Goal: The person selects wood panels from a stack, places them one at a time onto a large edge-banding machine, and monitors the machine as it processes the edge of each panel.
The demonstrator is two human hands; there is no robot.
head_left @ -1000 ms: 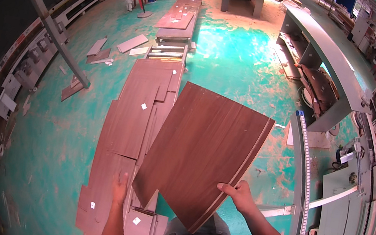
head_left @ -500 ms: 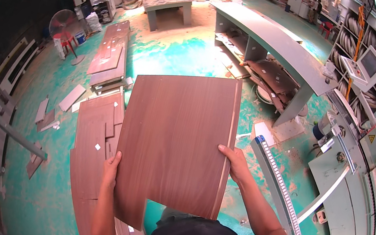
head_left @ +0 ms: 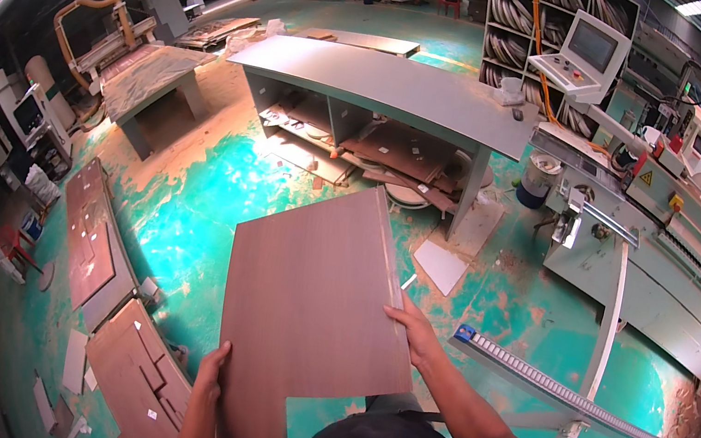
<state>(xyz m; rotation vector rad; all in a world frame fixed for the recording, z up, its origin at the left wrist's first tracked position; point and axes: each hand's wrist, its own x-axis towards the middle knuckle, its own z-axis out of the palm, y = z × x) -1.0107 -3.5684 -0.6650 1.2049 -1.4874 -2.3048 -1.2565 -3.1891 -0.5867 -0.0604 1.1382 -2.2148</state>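
Observation:
I hold a large brown wood-grain panel (head_left: 312,306) in front of my body, tilted and lifted off the floor. My left hand (head_left: 210,375) grips its lower left edge. My right hand (head_left: 414,329) grips its right edge near the middle. The panel has a notch cut out of its lower right corner. Below and to the left lies a stack of similar brown panels (head_left: 144,380) on the green floor.
A long grey workbench (head_left: 393,86) with boards stored beneath stands ahead. A grey machine (head_left: 646,243) with a control screen and a roller rail (head_left: 564,393) is on the right. More panel stacks (head_left: 90,234) and a red fan (head_left: 1,232) are at the left.
My view has swung from the panel stacks on the floor toward the workbench and the machine. The panel stays in both hands and now points toward the bench.

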